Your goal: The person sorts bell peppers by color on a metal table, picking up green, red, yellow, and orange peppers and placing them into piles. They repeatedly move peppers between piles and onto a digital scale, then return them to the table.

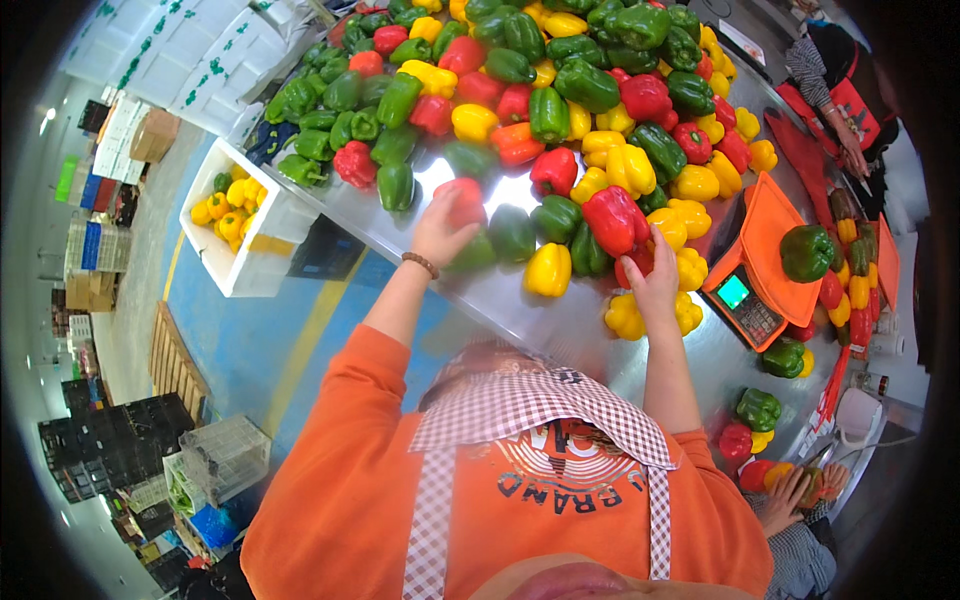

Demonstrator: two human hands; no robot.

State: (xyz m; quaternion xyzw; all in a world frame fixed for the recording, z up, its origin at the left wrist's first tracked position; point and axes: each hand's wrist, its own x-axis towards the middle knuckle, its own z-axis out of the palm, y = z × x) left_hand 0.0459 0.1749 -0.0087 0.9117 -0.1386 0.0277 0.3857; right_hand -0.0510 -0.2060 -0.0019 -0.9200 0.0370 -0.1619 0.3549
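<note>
Red, green, yellow and orange bell peppers lie heaped on a metal table (517, 315). My left hand (440, 225) has its fingers on a red bell pepper (466, 202) near the table's edge, with a green one by the thumb; whether it grips is unclear. My right hand (657, 277) is at the near right of the heap, thumb and fingers apart, beside a red bell pepper (634, 266) that is partly covered by a larger red one (615, 219). A yellow bell pepper (547, 270) sits between my hands. A green bell pepper (806, 253) rests on an orange digital scale (772, 262) to the right.
A white foam box (259, 255) of yellow peppers stands left of the table. At the right, grouped peppers (757, 410) lie near another person's hands (784, 499); a further person's hand (851, 154) shows at upper right. A wooden pallet (176, 360) and crates (225, 457) are on the floor.
</note>
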